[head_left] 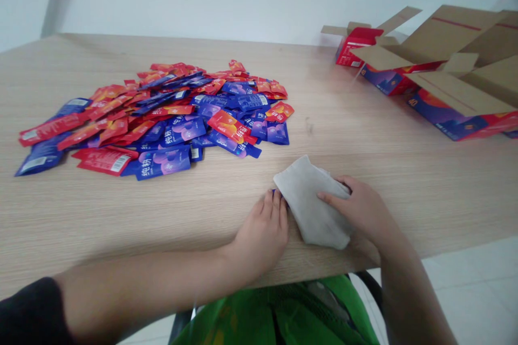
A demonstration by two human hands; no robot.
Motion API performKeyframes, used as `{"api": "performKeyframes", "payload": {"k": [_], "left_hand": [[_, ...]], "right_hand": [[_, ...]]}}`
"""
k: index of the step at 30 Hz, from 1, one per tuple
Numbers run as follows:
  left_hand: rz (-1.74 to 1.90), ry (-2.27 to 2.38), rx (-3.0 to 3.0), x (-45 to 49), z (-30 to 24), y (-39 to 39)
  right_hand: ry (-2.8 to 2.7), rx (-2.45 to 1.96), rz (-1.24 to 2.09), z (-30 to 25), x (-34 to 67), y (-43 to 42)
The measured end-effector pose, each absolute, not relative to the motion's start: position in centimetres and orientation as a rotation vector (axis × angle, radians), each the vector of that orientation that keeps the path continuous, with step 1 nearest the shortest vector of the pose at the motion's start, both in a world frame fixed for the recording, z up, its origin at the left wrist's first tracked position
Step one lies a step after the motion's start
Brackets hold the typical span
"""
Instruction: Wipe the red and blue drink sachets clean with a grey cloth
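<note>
So on my feed the counter (pixel 356 172) has a big heap of sachets (pixel 162 118) over on the left, and open cardboard boxes (pixel 457 59) sit at the far right. Closer to me, in front of the gap between them, a folded cloth (pixel 311 202) lies on the counter, with my left hand (pixel 263 237) just beside it and my right hand (pixel 360 210) on top.

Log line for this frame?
left hand: against cloth | right hand: on cloth | nearby: red and blue sachets, cardboard cartons
</note>
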State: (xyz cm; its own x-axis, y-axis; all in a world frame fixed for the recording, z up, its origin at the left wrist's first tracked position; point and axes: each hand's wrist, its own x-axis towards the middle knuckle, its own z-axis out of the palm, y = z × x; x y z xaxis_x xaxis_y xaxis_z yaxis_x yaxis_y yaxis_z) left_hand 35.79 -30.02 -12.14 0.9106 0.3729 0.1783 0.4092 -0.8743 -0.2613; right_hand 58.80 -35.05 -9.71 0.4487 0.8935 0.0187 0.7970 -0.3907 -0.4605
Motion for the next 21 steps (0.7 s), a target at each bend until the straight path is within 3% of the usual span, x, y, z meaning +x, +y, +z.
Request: {"api": "performKeyframes", "payload": {"k": [6,16,21], "left_hand": [[-0.172,-0.581,-2.785,35.8,-12.3,-30.0],[-0.192,-0.599,-2.781,35.9,-12.4,-30.0],[-0.167,-0.588,-2.777,35.9,-12.2,-29.9]], "right_hand": [[-1.514,-2.172,0.169,-9.3,59.4,-34.8],[-1.521,-2.089,0.314,-11.2,60.9,-36.2],[-1.601,-2.052,0.172,-9.9,60.4,-36.0]]}}
